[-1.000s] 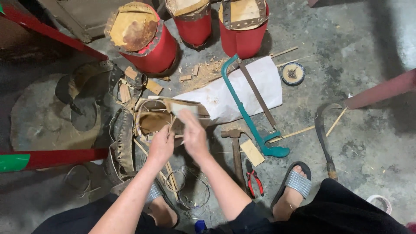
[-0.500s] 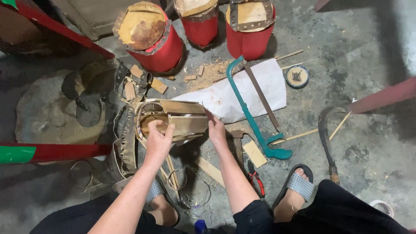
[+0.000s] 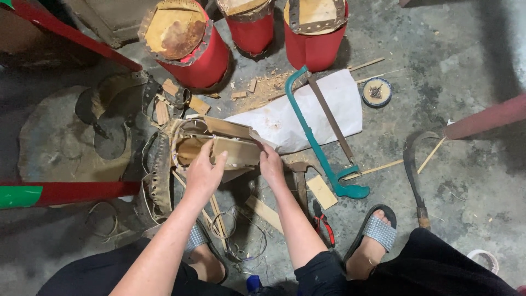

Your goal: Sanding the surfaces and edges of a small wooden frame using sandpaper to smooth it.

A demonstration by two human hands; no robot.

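Observation:
A pale wooden drum shell [image 3: 216,143] made of curved slats lies on its side on the concrete floor in front of me. My left hand [image 3: 204,170] grips its near slat from above, fingers curled over the edge. My right hand [image 3: 271,164] holds the shell's right end. Thin bamboo strips [image 3: 216,211] lie under the shell by my left foot.
Three red drums [image 3: 189,46] stand at the top. A teal hacksaw [image 3: 318,137] lies across a white sheet [image 3: 307,109]. A hammer [image 3: 298,178], red pliers [image 3: 324,225], a curved sickle [image 3: 412,175], a small round tin [image 3: 377,91] and hide scraps [image 3: 109,109] surround me.
The shell has been turned and drawn nearer to me. My right hand moved from above the shell down to its right end; my left hand shifted onto the near slat.

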